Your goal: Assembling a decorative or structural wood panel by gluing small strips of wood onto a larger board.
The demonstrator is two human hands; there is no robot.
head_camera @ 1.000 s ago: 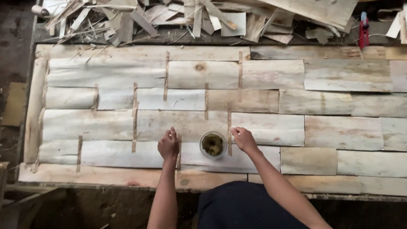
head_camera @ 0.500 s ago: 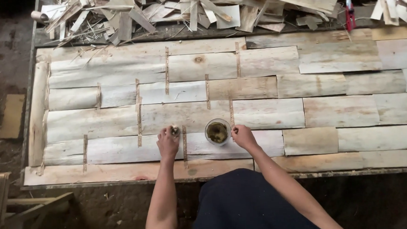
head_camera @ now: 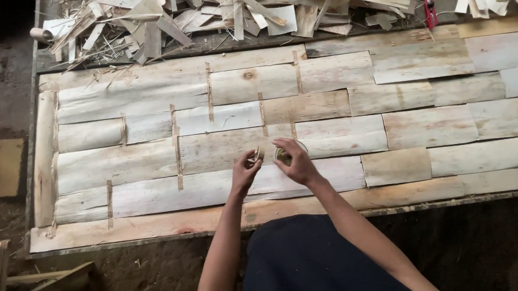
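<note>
Left hand (head_camera: 246, 174) fingers pinching a thin strip (head_camera: 255, 156), right hand (head_camera: 295, 161) fingers grasping the small glue pot (head_camera: 283, 156) at its 9 o'clock; tilting it could spill over the veneer sheets (head_camera: 212, 148).

Small jar (head_camera: 283, 156) half behind right hand (head_camera: 295, 161)

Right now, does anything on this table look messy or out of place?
The sheets by both hands lie flat in neat rows. The untidy part is the heap of wood scraps along the table's far edge. At the left end, one sheet curls upward.
</note>
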